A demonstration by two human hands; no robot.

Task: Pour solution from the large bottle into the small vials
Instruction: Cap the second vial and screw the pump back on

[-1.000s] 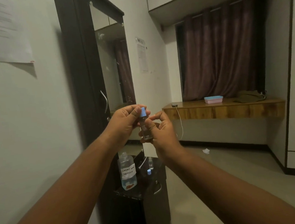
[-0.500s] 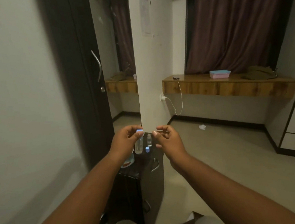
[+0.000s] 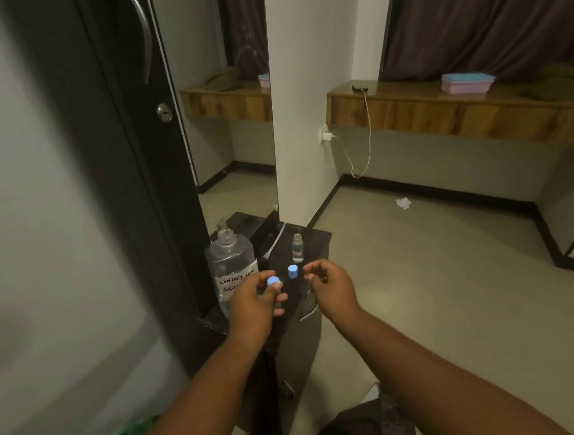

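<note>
A capped vial [image 3: 274, 288] is held in the left hand [image 3: 253, 302], pinched between curled fingers [image 3: 280, 298] and thumb, its blue cap uppermost, just above the front of a small black table [image 3: 318, 240]. The right hand [image 3: 330, 286] is held just beside it to the right, its fingers loosely curled and gripping nothing. Between the two hands a loose blue cap [image 3: 292, 271] is seen standing on the table. Behind that cap an open vial [image 3: 297, 248] stands upright, uncapped. The large bottle [image 3: 229, 263] stands at the table's left rear, uncapped and partly filled with clear liquid; a handwritten label on it reads "CONTACT LENS", the rest being covered by the left hand. A dark door [image 3: 128, 144] rises to the left, and a wooden shelf [image 3: 459, 114] with a pink and blue box [image 3: 467, 83] is seen well apart along the far wall.
</note>
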